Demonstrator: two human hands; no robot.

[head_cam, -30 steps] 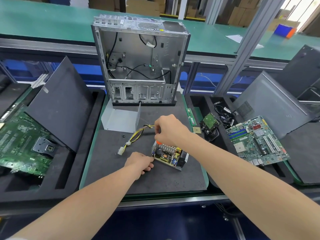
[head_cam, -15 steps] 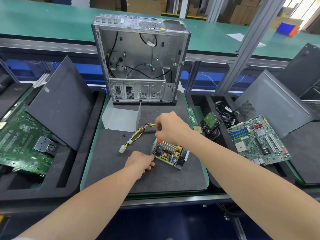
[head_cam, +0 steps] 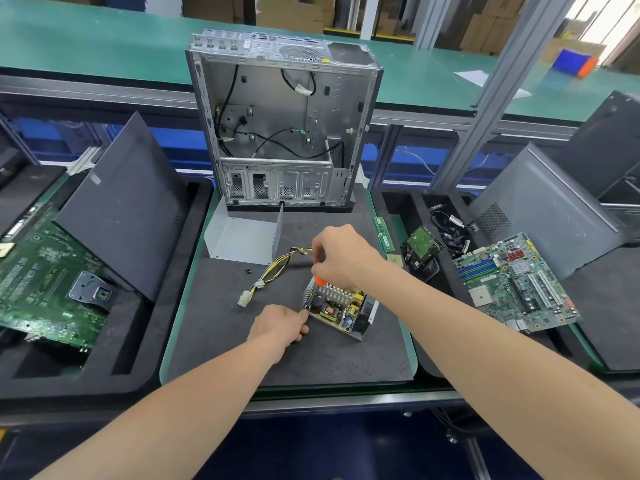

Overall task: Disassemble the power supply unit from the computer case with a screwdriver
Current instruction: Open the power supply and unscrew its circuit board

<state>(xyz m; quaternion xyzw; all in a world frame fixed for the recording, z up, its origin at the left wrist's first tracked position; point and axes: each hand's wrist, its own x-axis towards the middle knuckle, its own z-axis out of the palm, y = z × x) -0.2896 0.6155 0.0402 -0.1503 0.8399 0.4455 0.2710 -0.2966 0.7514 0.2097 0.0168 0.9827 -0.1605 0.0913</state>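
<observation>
Right, the computer case stands upright at the back of the dark foam mat, side open, only loose black cables hanging inside. The left foam tray carries a green motherboard with a black side panel leaning over it; the right foam tray holds a second motherboard, a hard drive and a tangle of leads. On the mat, apart from the case, lies the power supply unit, cover off, board bare, its yellow-and-black wire bundle trailing left, the bent metal cover behind. Right hand is curled tight round the screwdriver at the unit's far left corner; left hand pinches the near left corner. Only a bit of orange handle shows under the fist, the tip is hidden
</observation>
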